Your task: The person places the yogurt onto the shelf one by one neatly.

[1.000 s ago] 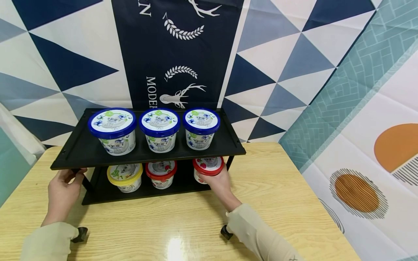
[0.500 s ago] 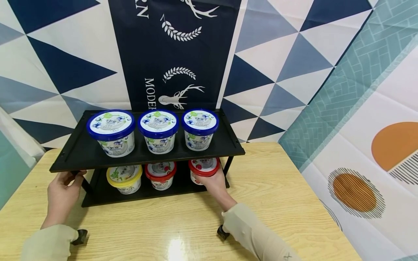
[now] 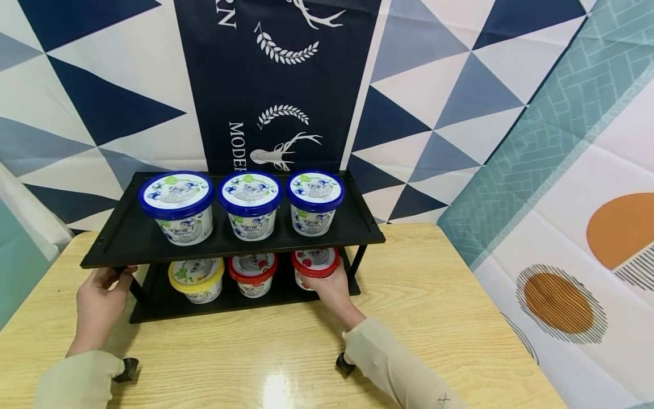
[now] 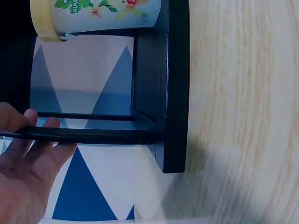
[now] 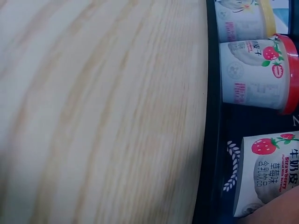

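Note:
A black two-tier rack [image 3: 114, 238] stands on the table. My left hand [image 3: 99, 301] pinches its front left post [image 4: 103, 136] between thumb and fingers, just under the upper shelf. On the lower tier at the right, my right hand [image 3: 333, 288] grips a strawberry milk tub [image 3: 315, 258] with a red lid, fingers around its side. The right wrist view shows this tub's printed wall [image 5: 266, 170], with part of the hand at the lower corner. To its left are a second red-lidded tub [image 3: 252, 270] and a yellow-lidded tub [image 3: 196, 275], with a gap between the two red ones.
Three blue-lidded tubs [image 3: 250, 196] stand in a row on the upper shelf, overhanging the lower tier in the head view. Right of the rack is the front right post [image 3: 357, 261]. Patterned cloth [image 3: 409, 113] hangs behind the wooden table [image 3: 230, 358].
My right hand has slid a little leftward with the red-lidded tub, closing some of the gap to the other red one. The left hand stays on the post.

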A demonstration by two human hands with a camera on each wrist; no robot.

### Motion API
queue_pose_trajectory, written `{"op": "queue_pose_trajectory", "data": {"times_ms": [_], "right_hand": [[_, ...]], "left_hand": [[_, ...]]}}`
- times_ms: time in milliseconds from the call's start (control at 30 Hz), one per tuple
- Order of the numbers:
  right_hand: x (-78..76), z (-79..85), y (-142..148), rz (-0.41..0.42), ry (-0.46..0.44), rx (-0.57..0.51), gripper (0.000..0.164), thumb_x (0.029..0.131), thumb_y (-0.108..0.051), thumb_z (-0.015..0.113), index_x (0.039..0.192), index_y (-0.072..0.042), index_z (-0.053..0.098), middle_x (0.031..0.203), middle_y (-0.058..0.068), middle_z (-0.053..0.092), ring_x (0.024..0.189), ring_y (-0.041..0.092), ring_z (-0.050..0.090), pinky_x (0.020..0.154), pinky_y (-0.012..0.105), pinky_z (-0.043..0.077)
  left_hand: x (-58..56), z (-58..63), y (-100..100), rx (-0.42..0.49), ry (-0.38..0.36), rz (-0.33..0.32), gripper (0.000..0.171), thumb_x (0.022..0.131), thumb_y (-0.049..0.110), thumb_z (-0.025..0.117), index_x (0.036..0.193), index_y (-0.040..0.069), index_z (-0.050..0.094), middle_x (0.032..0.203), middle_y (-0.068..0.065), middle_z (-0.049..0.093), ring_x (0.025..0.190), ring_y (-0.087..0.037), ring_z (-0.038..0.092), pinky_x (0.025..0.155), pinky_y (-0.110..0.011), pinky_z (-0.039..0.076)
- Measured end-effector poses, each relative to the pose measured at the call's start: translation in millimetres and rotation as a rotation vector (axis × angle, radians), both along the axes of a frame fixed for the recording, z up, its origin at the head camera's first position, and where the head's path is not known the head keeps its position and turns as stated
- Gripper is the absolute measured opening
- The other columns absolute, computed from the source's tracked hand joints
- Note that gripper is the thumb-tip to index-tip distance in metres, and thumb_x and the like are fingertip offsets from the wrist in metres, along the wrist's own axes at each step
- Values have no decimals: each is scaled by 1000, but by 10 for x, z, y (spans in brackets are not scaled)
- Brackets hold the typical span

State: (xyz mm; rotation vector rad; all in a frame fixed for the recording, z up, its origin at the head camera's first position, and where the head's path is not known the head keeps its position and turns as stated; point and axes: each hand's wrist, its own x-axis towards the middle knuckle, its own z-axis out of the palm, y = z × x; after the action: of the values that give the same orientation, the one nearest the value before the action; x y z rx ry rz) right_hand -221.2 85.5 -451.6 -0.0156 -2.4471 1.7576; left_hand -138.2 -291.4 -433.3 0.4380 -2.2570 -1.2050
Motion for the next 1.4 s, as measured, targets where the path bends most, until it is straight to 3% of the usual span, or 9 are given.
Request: {"op": "queue_pose_trajectory", "data": {"times_ms": [1167,1400], "right_hand": [[-56,-88,-93,11,3,-28,89,64,-25,84,136,-6,35,128,14,50,115,27,51,100,42,46],[-60,-92,-102,16,-19,-32,89,65,-27,84,136,-6,34,129,14,49,117,27,50,100,43,46]], "left_hand": [[-11,-11,-26,-14,-8,-12,19,94,13,49,105,1,59,81,36,47,80,24,43,71,4,35],[-11,-24,-28,-17,9,-16,15,94,12,50,103,5,60,81,36,48,81,22,45,72,5,35]]}}
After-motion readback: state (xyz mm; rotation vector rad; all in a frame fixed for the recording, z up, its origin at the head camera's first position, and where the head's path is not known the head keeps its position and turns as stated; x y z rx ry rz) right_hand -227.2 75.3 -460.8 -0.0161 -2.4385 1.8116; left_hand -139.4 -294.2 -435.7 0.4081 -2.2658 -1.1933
